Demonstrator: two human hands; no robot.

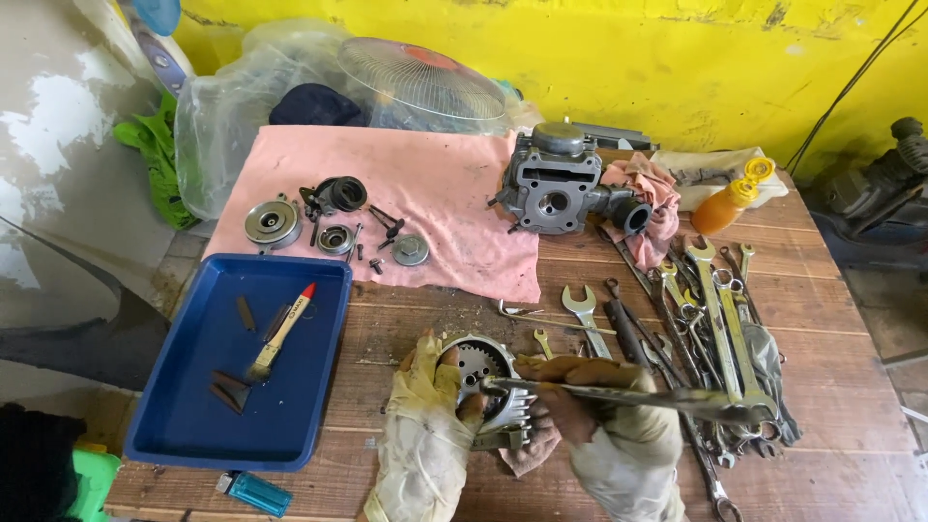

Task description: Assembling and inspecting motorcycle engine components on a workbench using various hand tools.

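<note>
My left hand (430, 406), in a dirty pale glove, grips a round metal engine part with a toothed gear (480, 365) against the wooden table (425, 309). My gloved right hand (590, 396) holds a long flat metal tool (628, 394) whose tip rests on that part beside the gear. A crumpled rag (527, 454) lies under the part. Both hands are at the table's near edge.
A blue tray (193, 387) with a paintbrush (278, 333) sits at left. A pink cloth (435, 184) carries small engine parts (333, 217) and a cylinder head (556, 184). Several wrenches (715, 309) lie at right, an orange bottle (727, 203) behind them, a blue lighter (256, 491) near the front edge.
</note>
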